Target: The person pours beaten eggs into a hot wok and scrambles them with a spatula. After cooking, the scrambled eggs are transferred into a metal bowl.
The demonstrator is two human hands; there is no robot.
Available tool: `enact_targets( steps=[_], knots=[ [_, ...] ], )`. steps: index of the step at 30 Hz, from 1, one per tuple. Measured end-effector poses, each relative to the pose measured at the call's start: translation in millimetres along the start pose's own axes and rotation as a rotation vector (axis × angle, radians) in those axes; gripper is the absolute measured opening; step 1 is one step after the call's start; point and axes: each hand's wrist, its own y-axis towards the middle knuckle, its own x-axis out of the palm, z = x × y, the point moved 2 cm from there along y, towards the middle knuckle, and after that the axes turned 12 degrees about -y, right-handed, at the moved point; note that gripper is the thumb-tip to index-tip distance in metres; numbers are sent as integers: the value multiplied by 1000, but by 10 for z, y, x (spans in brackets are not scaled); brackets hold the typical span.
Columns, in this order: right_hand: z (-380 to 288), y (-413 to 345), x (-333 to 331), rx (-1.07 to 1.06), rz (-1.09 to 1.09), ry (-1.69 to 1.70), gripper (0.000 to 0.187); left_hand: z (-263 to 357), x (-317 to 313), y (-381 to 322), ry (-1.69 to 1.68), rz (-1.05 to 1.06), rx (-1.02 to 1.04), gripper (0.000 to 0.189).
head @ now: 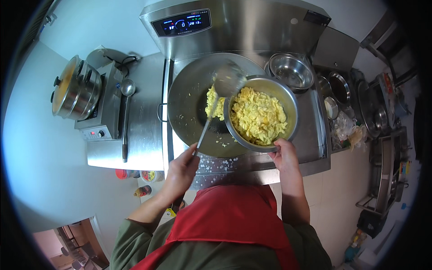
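Observation:
My left hand (182, 170) is closed round the handle of a metal ladle (230, 80), whose blurred bowl is over the wok beside the steel bowl's upper left rim. With my right hand (283, 155) I grip the near right rim of the steel bowl (294, 116), held over the right part of the wok. Scrambled eggs (260, 116) are heaped in this bowl. More scrambled egg (214, 104) lies in the large wok (189, 84), partly hidden by the ladle and bowl, with small bits scattered on the wok's wall.
Empty-looking nested steel bowls (292, 71) stand behind at right. On the left counter (145, 101) lies another ladle (125, 118), near a steamer pot (76, 92) on an induction cooker (108, 114). White spots mark the stove's front edge (219, 168). Containers (339, 87) and plastic bags (344, 126) are farther right.

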Motion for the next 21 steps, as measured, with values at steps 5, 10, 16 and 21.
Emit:
enact_targets(
  steps=[5, 10, 16, 21],
  knots=[
    [-68, -102, -399, -14, 47, -60, 37, 40, -413, 130, -336, 27, -343, 50],
    [-108, -334, -537, -112, 125, 12, 46, -475, -580, 494, -210, -68, -580, 47],
    [-158, -432, -501, -194, 78, 59, 55, -1092, 30, 1413, -313, -149, -460, 30],
    [-138, -332, -452, -193, 88, 38, 59, -1293, 460, 1824, -668, -126, -455, 29]
  ],
)
